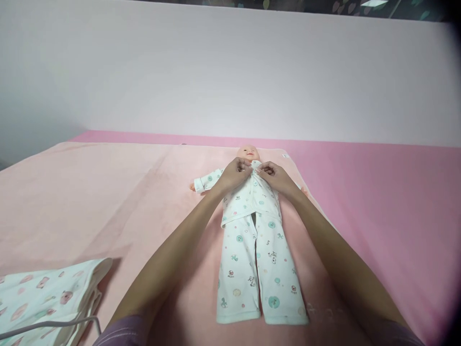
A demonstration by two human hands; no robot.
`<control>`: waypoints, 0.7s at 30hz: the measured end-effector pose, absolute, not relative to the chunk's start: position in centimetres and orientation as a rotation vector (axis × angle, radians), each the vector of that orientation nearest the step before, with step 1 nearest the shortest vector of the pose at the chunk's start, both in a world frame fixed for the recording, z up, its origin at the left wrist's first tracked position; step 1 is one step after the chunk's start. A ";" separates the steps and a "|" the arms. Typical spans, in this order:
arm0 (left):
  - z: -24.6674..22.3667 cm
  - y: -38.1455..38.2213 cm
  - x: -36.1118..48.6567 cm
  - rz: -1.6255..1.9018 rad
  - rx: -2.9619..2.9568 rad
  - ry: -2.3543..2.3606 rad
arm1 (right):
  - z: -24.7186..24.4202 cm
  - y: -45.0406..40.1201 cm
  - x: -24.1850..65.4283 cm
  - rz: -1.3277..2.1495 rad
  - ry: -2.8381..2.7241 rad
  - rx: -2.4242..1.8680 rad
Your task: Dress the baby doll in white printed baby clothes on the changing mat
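Note:
A baby doll [248,152] lies on its back, head away from me, wearing a white printed top [248,202] and matching trousers [262,269]. Near the doll's neck, my left hand [236,174] pinches the left side of the top's front opening. My right hand [276,177] pinches the other side, close to the collar [255,164]. Both hands have their fingertips pressed together on the cloth, a small gap apart. Below them a button [255,183] shows on the front. One sleeve [209,180] stretches out to the left; the other is mostly behind my right hand and forearm.
A peach blanket [144,192] lies under the doll, over a pink surface [382,202] that shows at the right and back. Folded white printed cloth [46,293] sits at the lower left, with a grey cable [50,324] across it. A pale wall [230,72] stands behind.

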State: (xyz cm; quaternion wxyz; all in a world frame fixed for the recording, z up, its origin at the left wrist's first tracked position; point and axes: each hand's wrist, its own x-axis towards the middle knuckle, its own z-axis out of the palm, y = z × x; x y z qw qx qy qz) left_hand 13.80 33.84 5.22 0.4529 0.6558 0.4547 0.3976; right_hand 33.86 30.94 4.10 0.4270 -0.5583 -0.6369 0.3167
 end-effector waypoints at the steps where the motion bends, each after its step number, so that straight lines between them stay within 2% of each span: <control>1: 5.0 34.0 13.8 0.994 1.656 1.129 | 4.8 30.3 33.6 0.715 -1.627 -1.456; 4: 4.7 34.4 13.6 0.978 1.683 1.141 | 7.1 27.7 32.2 0.470 -1.780 -1.645; 12: 5.3 34.3 13.3 0.925 1.693 1.170 | 9.5 22.7 28.5 0.294 -2.228 -1.899; 17: 6.3 33.8 12.7 0.827 1.727 1.144 | 10.0 22.5 28.5 0.158 -2.385 -1.901; 21: 7.3 33.3 12.2 0.737 1.732 1.155 | 10.8 21.5 28.9 0.224 -2.539 -1.839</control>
